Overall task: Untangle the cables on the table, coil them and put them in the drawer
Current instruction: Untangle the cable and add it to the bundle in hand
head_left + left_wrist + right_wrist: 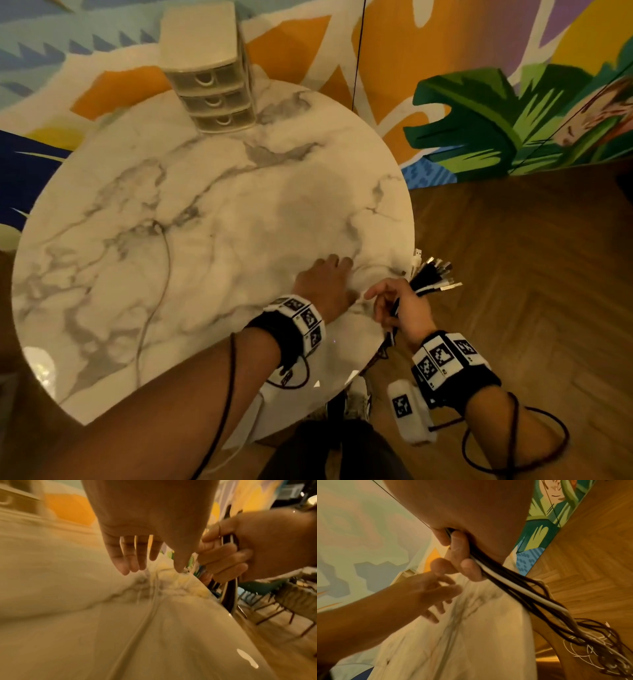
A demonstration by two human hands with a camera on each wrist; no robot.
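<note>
My right hand (394, 305) grips a bundle of black and white cables (432, 274) just off the right edge of the round marble table (239, 192). Metal plugs fan out above the fist, and in the right wrist view the cables (522, 595) trail down into a tangle near the floor. My left hand (325, 277) rests on the tabletop beside it with straight, spread fingers (137, 555) and holds nothing. Another thin white cable (165, 270) lies on the left half of the table and runs off the front edge. A three-drawer unit (214, 92), all drawers closed, stands at the far edge.
A painted wall (479, 102) runs behind the table. Wooden parquet floor (531, 274) lies to the right. A white box (411, 411) hangs from my right wrist strap, and dark leads loop round both forearms.
</note>
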